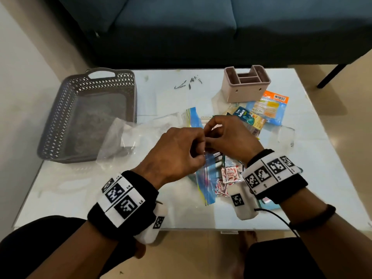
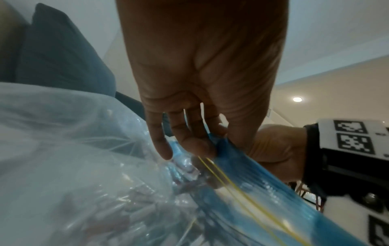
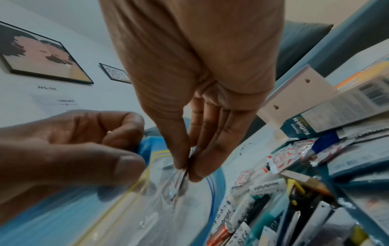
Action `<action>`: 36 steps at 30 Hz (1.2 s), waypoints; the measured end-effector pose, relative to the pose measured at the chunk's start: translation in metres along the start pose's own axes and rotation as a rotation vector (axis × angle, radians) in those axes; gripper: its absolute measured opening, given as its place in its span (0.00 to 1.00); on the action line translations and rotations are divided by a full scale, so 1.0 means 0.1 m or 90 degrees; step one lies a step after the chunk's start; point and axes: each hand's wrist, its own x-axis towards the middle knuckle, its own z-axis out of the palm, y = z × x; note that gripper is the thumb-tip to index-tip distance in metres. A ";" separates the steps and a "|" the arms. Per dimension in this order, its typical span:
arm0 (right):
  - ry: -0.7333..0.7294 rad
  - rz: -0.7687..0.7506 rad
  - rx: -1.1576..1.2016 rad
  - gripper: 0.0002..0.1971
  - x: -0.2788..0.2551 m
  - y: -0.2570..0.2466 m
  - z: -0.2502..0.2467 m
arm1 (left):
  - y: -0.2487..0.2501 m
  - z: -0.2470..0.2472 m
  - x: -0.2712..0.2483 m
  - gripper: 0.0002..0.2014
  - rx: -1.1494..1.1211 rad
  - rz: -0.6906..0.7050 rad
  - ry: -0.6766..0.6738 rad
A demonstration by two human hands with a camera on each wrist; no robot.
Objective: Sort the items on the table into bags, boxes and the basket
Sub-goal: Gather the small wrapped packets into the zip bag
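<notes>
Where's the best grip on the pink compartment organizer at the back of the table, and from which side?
Hedged: take the pink compartment organizer from above, by its top rim or one inner divider wall. It stands upright with the open top facing up, and its smooth outer walls look wide for one hand. Packets crowd its near-right side, so the left side is freer for a two-handed lift.

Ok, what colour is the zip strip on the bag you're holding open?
Blue, with thin yellow lines along it; the bag itself is clear. Left wrist view shows it best.
</notes>
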 end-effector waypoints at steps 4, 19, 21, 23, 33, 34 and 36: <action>-0.081 -0.084 -0.083 0.06 0.01 -0.15 0.03 | -0.10 -0.14 -0.02 0.08 0.010 -0.065 -0.005; -0.095 0.080 -0.601 0.17 -0.37 0.57 -0.10 | -0.21 0.16 0.07 0.14 0.291 -0.186 -0.127; -0.087 0.071 -0.609 0.14 -0.40 0.58 -0.10 | -0.22 0.20 0.08 0.16 0.287 -0.184 -0.133; -0.085 0.069 -0.616 0.09 -0.39 0.59 -0.10 | -0.23 0.25 0.08 0.17 0.284 -0.177 -0.131; -0.144 0.115 -0.655 0.25 -0.41 0.51 -0.18 | -0.13 0.29 0.06 0.17 0.250 -0.111 -0.081; -0.142 0.108 -0.674 0.27 -0.42 0.52 -0.15 | -0.13 0.30 0.06 0.18 0.255 -0.108 -0.084; -0.126 0.095 -0.697 0.27 -0.42 0.55 -0.10 | -0.15 0.30 0.06 0.18 0.261 -0.102 -0.084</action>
